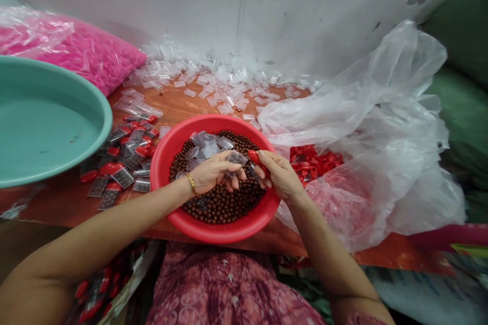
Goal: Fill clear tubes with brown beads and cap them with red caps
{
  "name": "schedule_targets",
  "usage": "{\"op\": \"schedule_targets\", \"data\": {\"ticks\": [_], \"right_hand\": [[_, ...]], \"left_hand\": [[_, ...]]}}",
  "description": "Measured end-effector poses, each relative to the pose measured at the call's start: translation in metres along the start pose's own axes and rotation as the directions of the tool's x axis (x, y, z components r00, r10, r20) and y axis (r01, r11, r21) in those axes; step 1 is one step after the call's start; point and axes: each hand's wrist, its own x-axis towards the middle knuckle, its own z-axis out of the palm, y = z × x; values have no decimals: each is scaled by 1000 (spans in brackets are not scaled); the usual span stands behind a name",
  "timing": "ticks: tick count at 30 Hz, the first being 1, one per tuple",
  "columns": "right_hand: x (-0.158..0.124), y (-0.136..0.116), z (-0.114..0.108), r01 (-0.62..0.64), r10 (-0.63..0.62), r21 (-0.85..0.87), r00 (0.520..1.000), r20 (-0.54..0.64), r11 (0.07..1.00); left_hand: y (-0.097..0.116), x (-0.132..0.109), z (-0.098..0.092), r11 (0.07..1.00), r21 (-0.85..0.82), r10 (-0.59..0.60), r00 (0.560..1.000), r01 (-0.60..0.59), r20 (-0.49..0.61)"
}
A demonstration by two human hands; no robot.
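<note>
A red basin [224, 233] in front of me holds many small round brown balls [224, 208], with clear plastic cases [209, 148] lying on top at the back. Over the basin, my left hand [215, 171] has its fingers closed around a clear plastic case [237, 158]. My right hand [280, 172] is close beside it, pinching a red plastic cap [253, 156] between thumb and finger. A dark, clear-sided piece shows under the right fingers; whether they hold it too I cannot tell. The cap and the left hand's case are slightly apart.
Filled cases with red caps [122, 175] are piled left of the basin. A teal basin [57, 172] and a bag of pink pieces [95, 56] stand at the left. Loose clear cases [224, 94] cover the back. At right, a plastic bag [366, 127] holds red caps [314, 162].
</note>
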Motion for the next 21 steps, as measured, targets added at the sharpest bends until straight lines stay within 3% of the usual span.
{"op": "schedule_targets", "data": {"ticks": [11,15,21], "right_hand": [[3,10,1,-29,30,87,1000,-10,996],[8,10,-2,100,-98,47,994,-45,994],[16,6,11,249,-239,175,968,-77,953]], "left_hand": [[-3,3,2,999,45,8,998,-6,-60],[-6,4,2,997,75,11,997,-5,-81],[-5,3,1,1000,6,-5,1000,5,17]]}}
